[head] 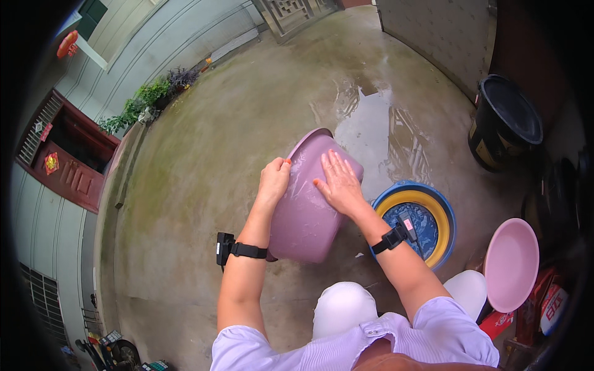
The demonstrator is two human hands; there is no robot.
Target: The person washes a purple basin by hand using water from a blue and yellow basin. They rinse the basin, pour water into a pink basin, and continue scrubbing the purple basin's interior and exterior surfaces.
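A mauve plastic basin (306,218) is tilted on its side in front of me, its outer wall towards me and wet with streaks of water or suds. My left hand (274,182) is shut on its rim at the left. Flat against the outer wall lies my right hand (341,185), palm down, fingers stretched and nothing held in it. Just right of the basin, a blue and yellow tub (443,222) with water in it stands on the ground, partly hidden by my right forearm. The inside of the mauve basin is turned away from view.
A pink oval basin (512,264) leans near my right knee. Further right stands a black lidded bucket (503,120). A puddle (364,123) lies on the concrete ground (199,195) ahead. Potted plants (153,92) line the step by the wall at left.
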